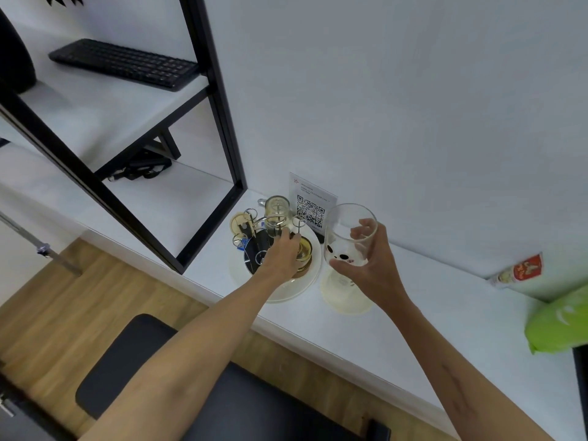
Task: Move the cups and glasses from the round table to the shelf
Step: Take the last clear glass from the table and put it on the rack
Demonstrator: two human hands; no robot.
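Glass in right hand: a clear tumbler (pixel 349 234) printed with a small panda face, held off the white counter (pixel 413 313), mouth tilted up toward the wall, long axis leaning.
Right hand (pixel 369 265): fingers and thumb wrapped round the tumbler's lower half.
Left hand (pixel 281 254): reaching onto the round cup rack (pixel 254 249); fingers closed on an amber glass (pixel 304 251). Exact grip partly hidden.
Rack: wire pegs upright; a jar-like glass (pixel 277 209) hangs inverted at the back.
Key relation: rack lies just left of the tumbler, nearer the left hand.
Black-framed shelf (pixel 105 100): up and to the left.
Judgement: the tumbler needs inverting for a peg.
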